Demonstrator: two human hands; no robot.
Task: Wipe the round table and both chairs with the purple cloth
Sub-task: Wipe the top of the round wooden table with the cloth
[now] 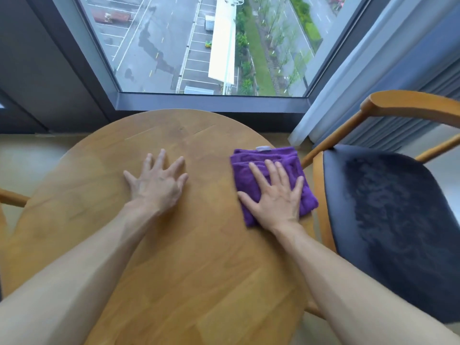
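The round wooden table (pixel 159 257) fills the middle of the head view. A folded purple cloth (pixel 251 170) lies near its right edge. My right hand (pixel 276 197) presses flat on the cloth with fingers straight and spread. My left hand (pixel 156 180) rests flat on the bare tabletop to the left, fingers spread. One wooden chair with a dark padded seat (pixel 388 215) stands right of the table. Only a wooden arm of the other chair (pixel 12 197) shows at the left edge.
A large window (pixel 199 46) with a grey sill runs just behind the table. A pale curtain (pixel 348 78) hangs at the right, behind the chair. Beige floor (pixel 32 158) shows left of the table.
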